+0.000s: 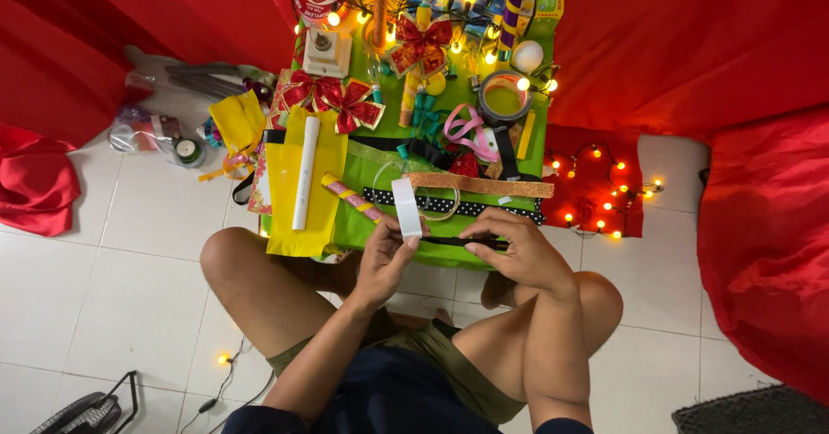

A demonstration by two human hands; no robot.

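Note:
My left hand point(385, 259) grips the lower end of a white strip point(406, 206) that stands up from my fingers, and also pinches the left end of a thin black ribbon point(449, 240). My right hand point(516, 246) presses the same black ribbon down at its right end, at the near edge of a low green table point(380, 227). Just beyond my hands lie a black ribbon with white dots point(414, 199) and a glittery orange band point(479, 184).
The green table holds red bows point(332, 97), a white tube point(306, 173) on yellow sheets, a roll of tape point(503, 97), a pink ribbon and lit string lights point(604, 194). Red cloth surrounds it. Bags lie left on the white tiled floor; my knees flank the table.

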